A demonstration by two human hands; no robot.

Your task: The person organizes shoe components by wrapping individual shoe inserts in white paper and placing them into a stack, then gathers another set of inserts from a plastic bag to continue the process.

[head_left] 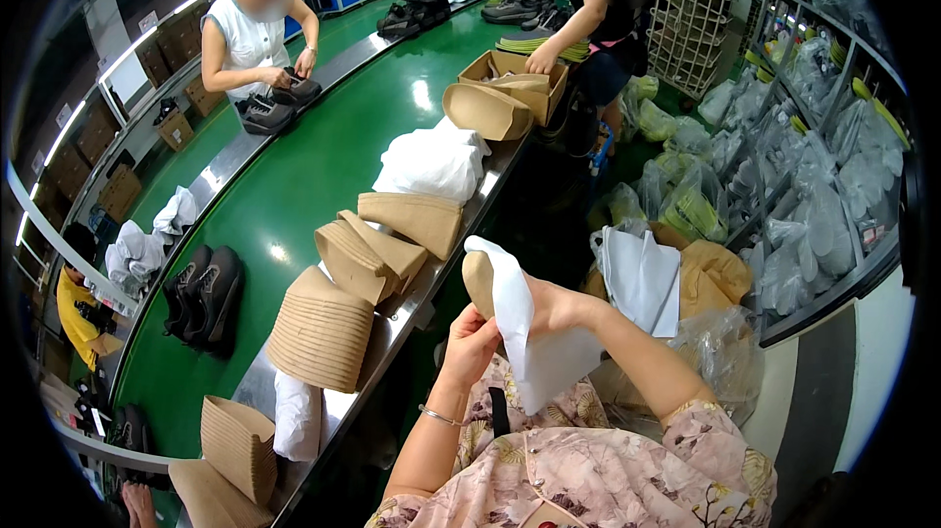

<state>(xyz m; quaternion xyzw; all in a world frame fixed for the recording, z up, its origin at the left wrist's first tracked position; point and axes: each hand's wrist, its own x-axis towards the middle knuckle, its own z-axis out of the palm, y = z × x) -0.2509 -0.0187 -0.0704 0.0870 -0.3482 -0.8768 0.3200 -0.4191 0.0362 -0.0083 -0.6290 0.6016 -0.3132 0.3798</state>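
Observation:
In front of my chest a sheet of white paper (515,317) is folded around a curved brown cardboard piece (478,281), whose rounded end shows at the left. My left hand (469,350), below a wrist with a silver bangle, pinches the paper's edge beside the cardboard. From the right, my right hand (555,306) grips the paper; its fingertips are hidden behind the sheet. The paper's lower part hangs loose over my flowered clothing. Ridged brown cardboard stacks (323,327) and a bent cardboard stack (410,219) lie on the metal ledge to my left.
A green conveyor (284,204) carries dark shoes (206,298) and a white paper bundle (431,160) rests on its edge. Two people work across and farther along, one by an open carton (510,87). White sheets (642,278) and a rack of bagged soles (823,185) stand right.

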